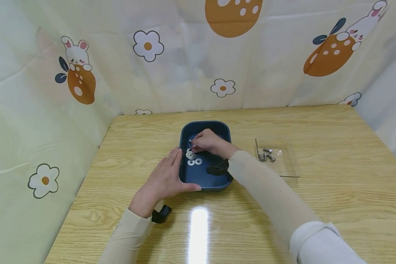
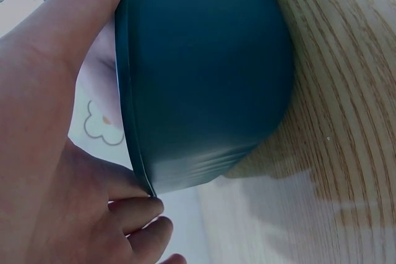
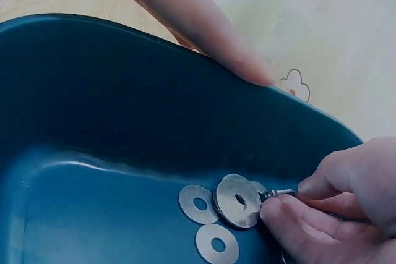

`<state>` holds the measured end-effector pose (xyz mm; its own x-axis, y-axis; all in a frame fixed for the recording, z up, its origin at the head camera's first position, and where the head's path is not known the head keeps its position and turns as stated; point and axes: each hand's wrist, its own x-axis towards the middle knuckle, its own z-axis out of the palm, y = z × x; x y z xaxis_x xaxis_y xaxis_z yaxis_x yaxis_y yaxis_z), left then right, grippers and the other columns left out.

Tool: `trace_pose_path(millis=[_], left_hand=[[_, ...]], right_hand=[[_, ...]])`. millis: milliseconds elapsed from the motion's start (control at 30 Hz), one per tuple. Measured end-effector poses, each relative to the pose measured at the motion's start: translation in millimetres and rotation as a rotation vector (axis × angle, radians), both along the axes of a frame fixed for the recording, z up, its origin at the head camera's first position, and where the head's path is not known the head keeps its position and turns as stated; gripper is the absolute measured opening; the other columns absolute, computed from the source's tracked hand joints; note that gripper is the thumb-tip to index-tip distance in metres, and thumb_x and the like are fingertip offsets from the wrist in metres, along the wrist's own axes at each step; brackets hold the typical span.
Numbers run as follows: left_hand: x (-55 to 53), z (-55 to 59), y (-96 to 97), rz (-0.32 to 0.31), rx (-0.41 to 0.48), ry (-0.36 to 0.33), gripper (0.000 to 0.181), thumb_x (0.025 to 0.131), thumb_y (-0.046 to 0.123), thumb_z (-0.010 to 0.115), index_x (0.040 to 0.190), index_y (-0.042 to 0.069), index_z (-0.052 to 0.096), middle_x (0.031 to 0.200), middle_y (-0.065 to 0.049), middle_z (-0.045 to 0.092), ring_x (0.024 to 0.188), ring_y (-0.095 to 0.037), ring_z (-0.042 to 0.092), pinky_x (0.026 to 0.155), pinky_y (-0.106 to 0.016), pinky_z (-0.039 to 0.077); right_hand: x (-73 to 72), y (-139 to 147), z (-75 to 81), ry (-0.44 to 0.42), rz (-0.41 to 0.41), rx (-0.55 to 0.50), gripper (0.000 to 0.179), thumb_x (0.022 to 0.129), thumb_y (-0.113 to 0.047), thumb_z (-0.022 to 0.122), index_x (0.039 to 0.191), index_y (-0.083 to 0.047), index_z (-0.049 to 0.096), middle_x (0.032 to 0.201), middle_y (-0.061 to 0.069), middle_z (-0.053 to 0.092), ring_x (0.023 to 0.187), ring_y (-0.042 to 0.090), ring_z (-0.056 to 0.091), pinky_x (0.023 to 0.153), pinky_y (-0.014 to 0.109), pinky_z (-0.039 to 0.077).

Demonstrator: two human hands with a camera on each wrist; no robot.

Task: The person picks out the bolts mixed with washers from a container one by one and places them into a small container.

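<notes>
On the pale wood-grain bench (image 1: 316,205), the left hand (image 1: 165,181) lies flat against the outside of a dark blue, round-cornered plastic tray (image 1: 198,179), at the tray's 8 o'clock. Its grip is apart: the fingers run straight along the left wall and the thumb stretches along the near wall, pressing rather than curling round it. A small black strap piece (image 1: 161,214) sits at that wrist.

Inside the tray, flat round silver metal washers (image 1: 194,161) lie on the floor near the left wall, at about 9 o'clock from the tray's middle. The right hand (image 1: 207,143) reaches in from 4 o'clock, its grip clamped on a small silver bolt (image 3: 279,192) pinched between thumb and fingertips, with one washer (image 3: 237,201) propped up at the bolt's tip.

At 3 o'clock, well apart from the tray, a clear plastic bag (image 1: 285,163) lies on the bench with several silver bolts (image 1: 267,154) and a thin metal hex key (image 1: 256,147).
</notes>
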<state>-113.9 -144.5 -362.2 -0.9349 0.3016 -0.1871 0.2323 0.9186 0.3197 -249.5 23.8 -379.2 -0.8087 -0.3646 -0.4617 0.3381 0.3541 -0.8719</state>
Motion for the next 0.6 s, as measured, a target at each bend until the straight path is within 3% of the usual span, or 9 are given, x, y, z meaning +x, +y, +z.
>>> trace_pose_path(millis=[367, 600], left_hand=[[-0.9, -1.5, 0.9, 0.01, 0.01, -0.006, 0.133, 0.069, 0.081, 0.068, 0.159, 0.005, 0.007, 0.168, -0.012, 0.007, 0.156, -0.026, 0.009, 0.127, -0.043, 0.014], [-0.5, -1.1, 0.6, 0.016, 0.013, -0.001, 0.132, 0.069, 0.08, 0.068, 0.159, 0.005, 0.008, 0.168, -0.013, 0.009, 0.156, -0.026, 0.011, 0.127, -0.043, 0.015]], right_hand=[[-0.7, -8.8, -3.7, 0.03, -0.067, -0.013, 0.029, 0.099, -0.004, 0.054, 0.124, 0.009, 0.062, 0.111, 0.02, 0.065, 0.095, 0.025, 0.068, 0.093, 0.034, 0.058], [-2.2, -9.8, -3.6, 0.05, -0.122, -0.01, 0.031, 0.098, -0.004, 0.054, 0.125, 0.009, 0.062, 0.118, 0.023, 0.066, 0.102, 0.029, 0.068, 0.096, 0.037, 0.057]])
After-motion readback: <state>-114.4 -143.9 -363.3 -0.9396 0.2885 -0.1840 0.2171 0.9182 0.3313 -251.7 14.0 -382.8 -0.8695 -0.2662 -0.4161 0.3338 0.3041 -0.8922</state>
